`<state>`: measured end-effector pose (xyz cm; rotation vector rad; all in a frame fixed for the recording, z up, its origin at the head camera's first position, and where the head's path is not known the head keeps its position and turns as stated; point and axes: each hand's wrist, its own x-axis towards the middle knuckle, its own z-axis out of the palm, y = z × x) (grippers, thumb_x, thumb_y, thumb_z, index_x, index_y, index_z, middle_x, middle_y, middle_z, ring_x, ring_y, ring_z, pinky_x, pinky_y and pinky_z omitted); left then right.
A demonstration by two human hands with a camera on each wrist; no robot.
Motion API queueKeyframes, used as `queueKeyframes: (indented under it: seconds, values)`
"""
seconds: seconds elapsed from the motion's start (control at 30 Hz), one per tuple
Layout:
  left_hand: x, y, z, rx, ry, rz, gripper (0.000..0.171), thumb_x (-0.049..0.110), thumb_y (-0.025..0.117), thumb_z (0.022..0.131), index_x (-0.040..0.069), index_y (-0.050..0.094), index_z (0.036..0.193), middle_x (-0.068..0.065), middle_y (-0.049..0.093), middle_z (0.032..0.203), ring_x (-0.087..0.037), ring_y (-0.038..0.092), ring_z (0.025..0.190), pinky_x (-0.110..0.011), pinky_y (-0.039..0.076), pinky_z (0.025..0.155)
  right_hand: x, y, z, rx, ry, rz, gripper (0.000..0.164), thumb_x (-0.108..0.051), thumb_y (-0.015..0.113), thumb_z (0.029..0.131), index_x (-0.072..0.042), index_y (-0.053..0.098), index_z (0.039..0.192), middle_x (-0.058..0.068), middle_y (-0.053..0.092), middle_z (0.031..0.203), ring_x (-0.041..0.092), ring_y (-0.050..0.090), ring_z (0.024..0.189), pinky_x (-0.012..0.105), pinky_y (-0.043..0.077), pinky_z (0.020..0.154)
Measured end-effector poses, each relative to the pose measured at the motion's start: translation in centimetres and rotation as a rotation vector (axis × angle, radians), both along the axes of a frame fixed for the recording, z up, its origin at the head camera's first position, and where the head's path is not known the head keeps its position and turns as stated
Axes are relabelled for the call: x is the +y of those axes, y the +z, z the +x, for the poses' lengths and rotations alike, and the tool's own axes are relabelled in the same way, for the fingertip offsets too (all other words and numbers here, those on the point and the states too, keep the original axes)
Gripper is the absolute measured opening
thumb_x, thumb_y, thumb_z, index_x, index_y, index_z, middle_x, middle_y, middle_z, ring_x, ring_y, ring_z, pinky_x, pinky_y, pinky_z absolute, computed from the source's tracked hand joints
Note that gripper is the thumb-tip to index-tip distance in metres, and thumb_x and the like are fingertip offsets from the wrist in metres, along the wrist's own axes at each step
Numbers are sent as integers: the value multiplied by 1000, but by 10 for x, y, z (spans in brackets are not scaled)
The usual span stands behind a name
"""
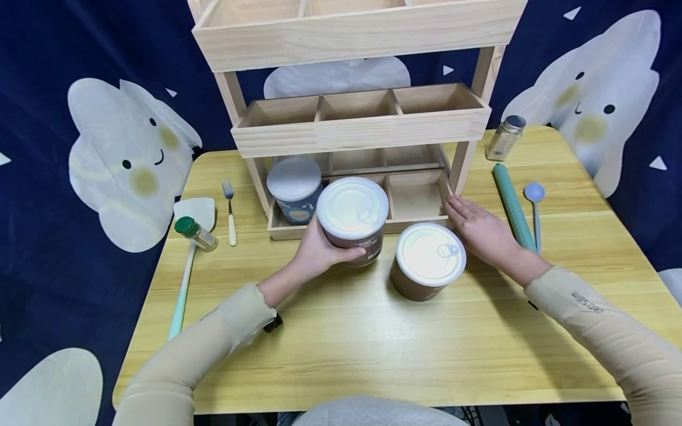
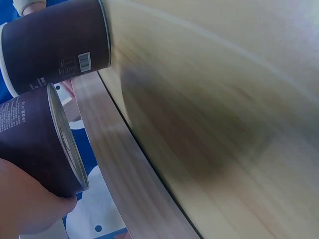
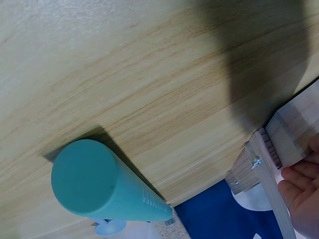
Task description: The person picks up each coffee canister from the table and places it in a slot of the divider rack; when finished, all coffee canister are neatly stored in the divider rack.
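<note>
My left hand (image 1: 319, 251) grips a brown can (image 2: 35, 139) with a white lid (image 1: 353, 207), held up in front of the wooden rack's lowest tray. Its thumb lies across the front of the can. A second brown can (image 1: 418, 284), also white-lidded, stands upright on the table between my hands. My right hand (image 1: 482, 234) touches the right front corner of the lowest tray (image 1: 394, 226), fingertips at its end wall. Inside that tray, at the left, sits a blue patterned can (image 1: 295, 208) with a white lid.
Upper tiers of the rack (image 1: 362, 133) overhang the lowest tray. To the left lie a spatula (image 1: 183, 284), a green-capped jar (image 1: 199, 234) and a fork (image 1: 231, 213). To the right are a teal cylinder (image 1: 514, 207), a blue spoon (image 1: 535, 207) and a dark-capped jar (image 1: 505, 139).
</note>
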<state>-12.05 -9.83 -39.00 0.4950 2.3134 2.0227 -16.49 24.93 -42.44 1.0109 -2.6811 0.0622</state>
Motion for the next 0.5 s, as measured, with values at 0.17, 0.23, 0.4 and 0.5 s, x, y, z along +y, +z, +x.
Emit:
queueKeyframes:
  seconds: [0.17, 0.23, 0.4, 0.5]
  values:
    - [5, 0, -10, 27, 9, 3, 106, 2, 89, 63, 23, 30, 149, -6, 48, 144, -22, 47, 134, -43, 37, 116, 0, 0, 0, -4, -2, -2, 46, -1, 65, 88, 14, 54, 130, 32, 52, 138, 44, 52, 128, 52, 46, 107]
    - [8, 0, -15, 28, 15, 6, 106, 1, 88, 64, 23, 30, 149, -6, 48, 144, -22, 47, 134, -43, 38, 116, 0, 0, 0, -2, -2, -3, 46, -1, 65, 88, 14, 54, 130, 32, 53, 138, 44, 53, 128, 52, 46, 106]
    - [14, 0, -23, 0, 50, 1, 106, 3, 88, 65, 22, 28, 150, -6, 46, 145, -23, 47, 135, -44, 39, 115, 0, 0, 1, 9, 0, -11, 46, -1, 66, 88, 14, 54, 129, 31, 54, 137, 44, 54, 127, 52, 47, 105]
    - [18, 1, -26, -25, 78, -7, 106, 6, 89, 66, 20, 27, 151, -7, 46, 145, -24, 47, 134, -44, 40, 113, 0, 0, 1, 14, 3, -17, 47, -1, 67, 87, 15, 54, 129, 31, 54, 137, 44, 54, 127, 53, 47, 105]
